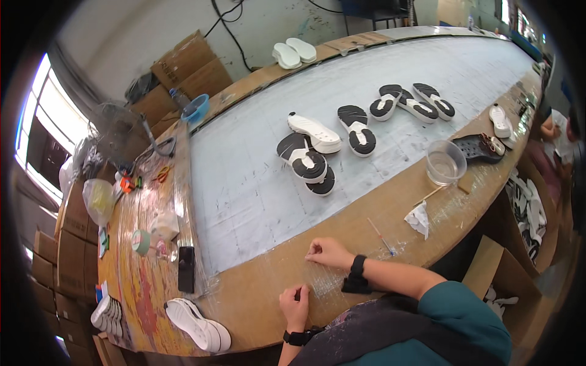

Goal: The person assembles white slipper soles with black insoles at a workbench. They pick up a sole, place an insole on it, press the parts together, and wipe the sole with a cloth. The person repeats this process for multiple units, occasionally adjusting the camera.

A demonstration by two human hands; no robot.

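Curling its fingers at lower centre, the left hand (295, 308) is pointing up the frame, a small gap showing by the thumb; cannot tell if it is pinching anything. The right hand (331, 252), above and right of it, is angling leftward, its forearm slanting in from the lower right. Its thumb and fingertips are bunching close; cannot tell if anything is between them. The 2 hands are resting apart, each wrist wearing a black band (297, 337).

Nearby: a white sole (196, 324) is lying at lower left, well apart from the left hand. A black phone (186, 270) is lying just above it. A thin stick (381, 236) and crumpled white paper (418, 219) are lying between the right forearm and a clear tub (444, 177) at centre right. On the pale sheet (244, 201), 7 soles (361, 140) are spreading from mid-frame toward upper right, 6 showing black treads.
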